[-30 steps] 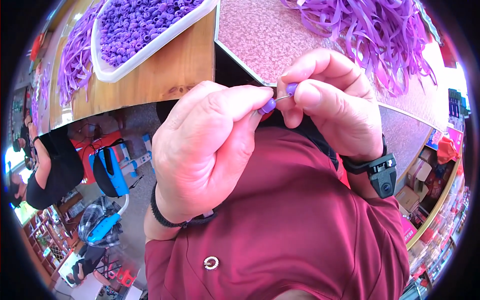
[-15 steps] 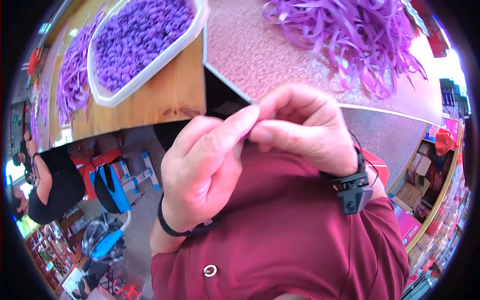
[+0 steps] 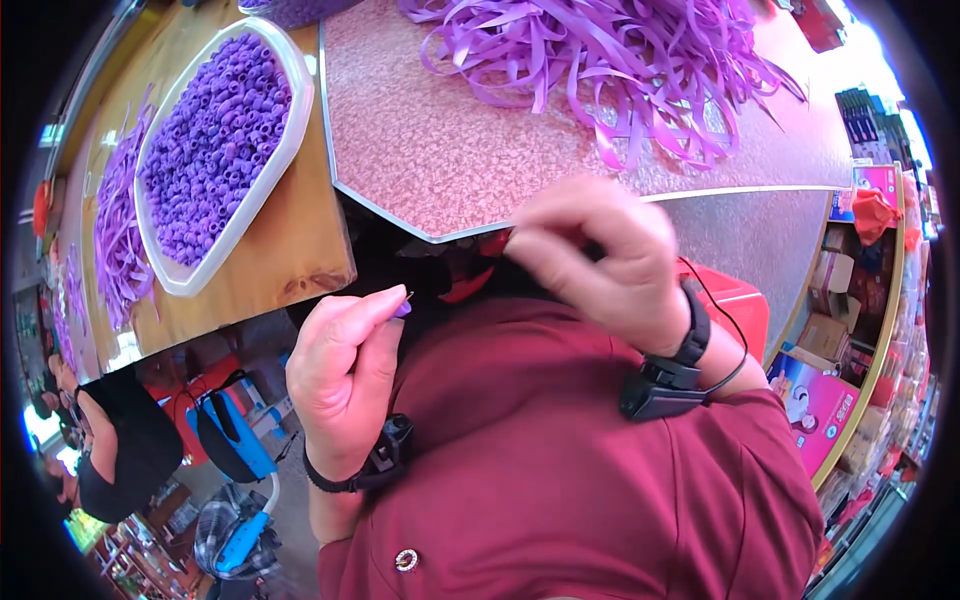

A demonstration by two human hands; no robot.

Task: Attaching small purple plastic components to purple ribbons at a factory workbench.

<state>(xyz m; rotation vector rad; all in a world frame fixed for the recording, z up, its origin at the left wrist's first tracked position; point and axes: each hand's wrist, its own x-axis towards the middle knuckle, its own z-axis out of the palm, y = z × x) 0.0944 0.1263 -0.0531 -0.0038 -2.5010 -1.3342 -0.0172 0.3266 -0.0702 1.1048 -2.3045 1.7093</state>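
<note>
My left hand (image 3: 345, 375) pinches a small purple piece (image 3: 402, 309) between thumb and forefinger, low in front of my maroon shirt. A tiny gold-coloured tip shows above that piece; its exact kind is too small to make out. Apart from it, to the right, my right hand (image 3: 610, 265) hovers by the pink tabletop's near edge, fingers curled and thumb and forefinger close together. It is blurred, and anything between its fingertips is hidden. A white tub (image 3: 300, 90) of small purple bead-like pieces (image 3: 215, 150) stands on the wooden table at the left.
Purple ribbons (image 3: 600, 60) lie heaped on the pink tabletop (image 3: 440, 150), with more ribbons (image 3: 120, 230) left of the tub. A red stool or bin (image 3: 725, 305) stands at my right, near shelves with boxes (image 3: 825, 340). Another person (image 3: 125, 440) sits at the far left.
My hands, together half a second ago, are now apart; the left has gone left and down with the purple piece, now visible. The view has shifted, showing more of the pink tabletop.
</note>
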